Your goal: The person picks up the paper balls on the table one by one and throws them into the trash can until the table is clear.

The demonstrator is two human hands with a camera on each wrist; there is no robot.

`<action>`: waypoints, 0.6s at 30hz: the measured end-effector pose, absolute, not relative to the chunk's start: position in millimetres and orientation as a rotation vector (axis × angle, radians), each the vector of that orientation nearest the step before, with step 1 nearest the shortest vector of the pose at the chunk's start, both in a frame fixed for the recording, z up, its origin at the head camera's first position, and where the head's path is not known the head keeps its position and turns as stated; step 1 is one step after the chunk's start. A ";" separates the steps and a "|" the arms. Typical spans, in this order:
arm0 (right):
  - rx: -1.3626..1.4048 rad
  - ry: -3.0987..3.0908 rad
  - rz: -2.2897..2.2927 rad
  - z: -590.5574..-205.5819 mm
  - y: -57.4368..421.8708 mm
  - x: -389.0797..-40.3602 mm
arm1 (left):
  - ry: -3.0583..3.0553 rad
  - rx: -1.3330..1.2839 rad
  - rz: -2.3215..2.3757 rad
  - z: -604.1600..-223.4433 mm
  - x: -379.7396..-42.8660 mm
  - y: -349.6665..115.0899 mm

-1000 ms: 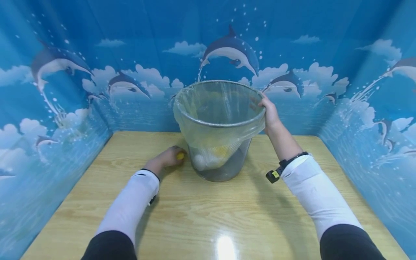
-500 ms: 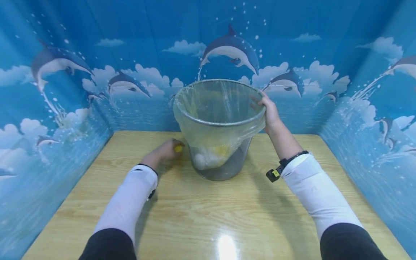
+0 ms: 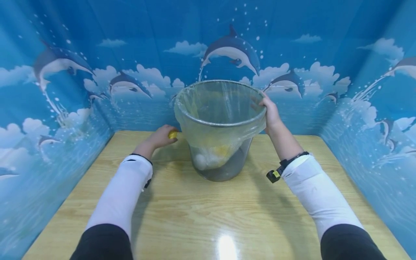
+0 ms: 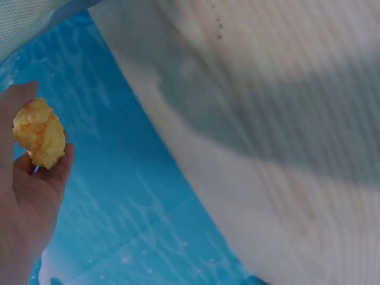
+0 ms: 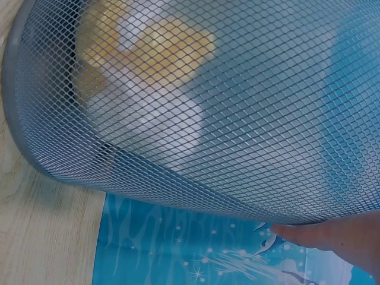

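My left hand [image 3: 160,138] pinches a crumpled yellow paper ball [image 4: 39,133] between thumb and fingers. It is raised just left of the grey mesh wastebasket [image 3: 235,168]. The wastebasket stands upright on the table, lined with a translucent plastic bag [image 3: 208,135] folded over its rim. At the right side of that rim my right hand [image 3: 272,115] grips, some fingers showing through the bag inside. Through the mesh in the right wrist view, crumpled yellow paper [image 5: 172,50] and crumpled white paper [image 5: 154,119] lie at the bottom of the bag.
A light wooden table [image 3: 195,213] spreads out in front of the wastebasket. Blue curtains with dolphins [image 3: 232,52] stand behind it and along both sides. The back edge of the table meets the curtain close behind the basket.
My left hand has lifted and moved back and slightly left, carrying the yellow paper ball away from the basket's lower side. The right hand and the wastebasket have stayed in place.
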State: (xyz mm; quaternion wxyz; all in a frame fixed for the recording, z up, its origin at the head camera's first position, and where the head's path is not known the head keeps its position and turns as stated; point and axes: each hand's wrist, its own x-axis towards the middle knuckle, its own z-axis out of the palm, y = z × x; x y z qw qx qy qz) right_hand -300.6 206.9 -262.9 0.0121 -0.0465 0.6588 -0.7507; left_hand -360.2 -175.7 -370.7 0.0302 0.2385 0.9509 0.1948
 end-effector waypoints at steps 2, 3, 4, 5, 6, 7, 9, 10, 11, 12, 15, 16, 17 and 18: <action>-0.145 2.055 -2.342 -262.7 206.5 -300.1 | 2.955 0.685 0.631 -363.3 -361.9 -176.0; -0.146 2.054 -2.344 -262.9 206.3 -300.3 | 2.967 0.652 0.648 -359.1 -362.5 -176.0; -0.147 2.052 -2.346 -263.0 206.3 -300.2 | 2.973 0.618 0.672 -354.4 -362.5 -175.8; -0.147 2.051 -2.344 -263.0 206.1 -300.1 | 2.976 0.588 0.703 -349.5 -362.4 -175.6; -0.147 2.050 -2.342 -263.0 206.1 -300.0 | 2.976 0.563 0.734 -344.3 -362.3 -175.4; -0.145 2.051 -2.340 -263.2 206.1 -299.9 | 2.974 0.545 0.762 -339.0 -361.7 -175.3; -0.137 2.050 -2.337 -263.5 206.4 -300.0 | 2.959 0.515 0.813 -326.5 -359.8 -175.5; -0.133 2.054 -2.332 -263.4 206.5 -299.9 | 2.956 0.502 0.836 -320.0 -358.7 -175.8; -0.134 2.052 -2.331 -263.2 206.6 -299.9 | 2.963 0.497 0.840 -313.8 -358.1 -176.4; -0.138 2.047 -2.337 -263.2 206.9 -300.3 | 2.973 0.492 0.838 -307.3 -357.4 -176.8; -0.154 2.026 -2.358 -263.0 206.7 -301.2 | 3.015 0.465 0.822 -289.6 -356.0 -179.0; -0.161 2.018 -2.366 -263.0 206.5 -301.5 | 3.034 0.454 0.810 -284.0 -355.4 -179.5; -0.171 2.008 -2.373 -263.2 206.4 -301.8 | 3.054 0.446 0.807 -278.6 -354.9 -180.0; -0.172 2.005 -2.376 -263.6 206.2 -302.1 | 3.071 0.435 0.812 -273.2 -354.5 -180.7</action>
